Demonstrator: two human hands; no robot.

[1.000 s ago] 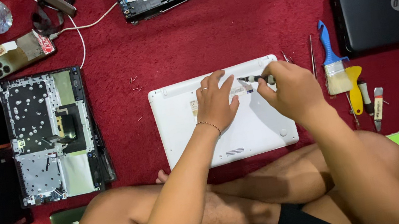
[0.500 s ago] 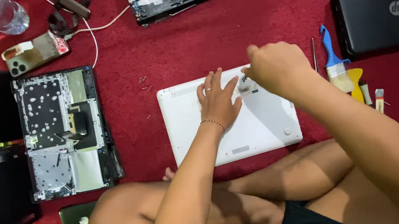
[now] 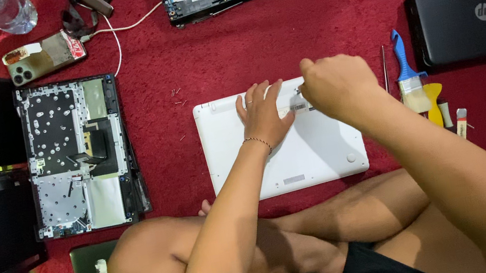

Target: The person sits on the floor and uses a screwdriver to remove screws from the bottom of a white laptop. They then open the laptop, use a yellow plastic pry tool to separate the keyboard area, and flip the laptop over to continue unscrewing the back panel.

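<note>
Red carpet [image 3: 304, 31], centre: white laptop [image 3: 316, 151] face-down, bottom cover seemingly not yet off. Left hand [image 3: 262, 114] spread flat on it; right hand [image 3: 338, 85] closed around small tool. Loose screws [image 3: 178, 98] at ten o'clock suggest unscrewing underway.

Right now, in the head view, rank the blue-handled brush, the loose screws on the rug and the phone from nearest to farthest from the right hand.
From the right hand:
1. Blue-handled brush, just to its right.
2. Loose screws, left, past the white laptop.
3. Phone, far upper left.
</note>
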